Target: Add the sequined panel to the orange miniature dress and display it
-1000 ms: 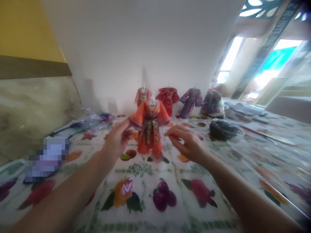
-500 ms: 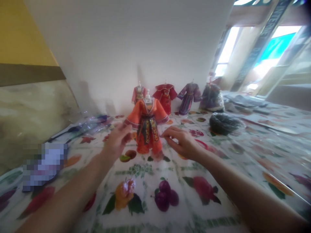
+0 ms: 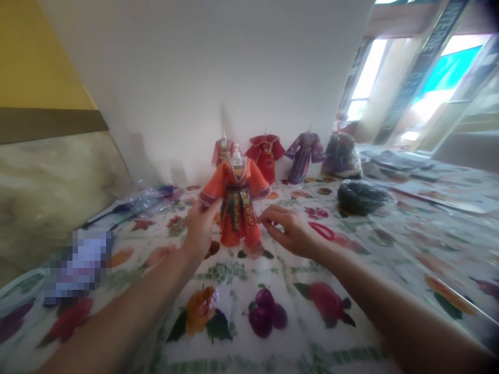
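An orange doll outfit [image 3: 237, 182] with wide sleeves and a dark patterned sash stands upright on a small headless form on the fruit-print cloth. My left hand [image 3: 202, 223] is at its left side, fingers around the lower edge of the left sleeve; the fingertips are partly hidden behind the cloth. On the other side, my right hand [image 3: 283, 226] has thumb and fingers pinched together at the right edge of the sash panel.
Behind stand a pink outfit [image 3: 223, 150], a red one [image 3: 267, 156] and a purple one [image 3: 305, 156] by the wall. Right are a dark wrapped bundle [image 3: 362, 197] and a red loop [image 3: 322, 231]. Plastic wrapping [image 3: 152, 200] lies left.
My left hand has moved right and closer to the orange outfit, up to the left sleeve. My right hand has stayed nearly in place.
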Motion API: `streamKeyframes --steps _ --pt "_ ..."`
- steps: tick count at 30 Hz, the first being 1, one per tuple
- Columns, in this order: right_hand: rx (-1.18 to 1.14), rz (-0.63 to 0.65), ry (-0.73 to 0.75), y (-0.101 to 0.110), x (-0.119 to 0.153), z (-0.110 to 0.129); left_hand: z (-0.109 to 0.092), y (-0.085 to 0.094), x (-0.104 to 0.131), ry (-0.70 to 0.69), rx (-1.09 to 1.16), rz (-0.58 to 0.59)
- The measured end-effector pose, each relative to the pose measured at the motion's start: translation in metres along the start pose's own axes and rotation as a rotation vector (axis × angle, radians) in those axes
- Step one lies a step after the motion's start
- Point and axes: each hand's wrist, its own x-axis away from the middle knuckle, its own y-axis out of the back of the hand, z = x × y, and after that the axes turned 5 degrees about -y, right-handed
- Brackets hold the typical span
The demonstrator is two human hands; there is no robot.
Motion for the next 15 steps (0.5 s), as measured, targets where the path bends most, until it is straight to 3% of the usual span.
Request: streamKeyframes --steps 3,15 --pt "-0.001 0.016 -0.011 0.000 0.000 0.000 -0.003 0.002 -0.008 -0.100 -0.046 -0.016" --pt "-0.010 0.030 -0.008 0.001 -0.001 0.003 -0.005 0.012 -0.025 -0.172 -0.131 0.011"
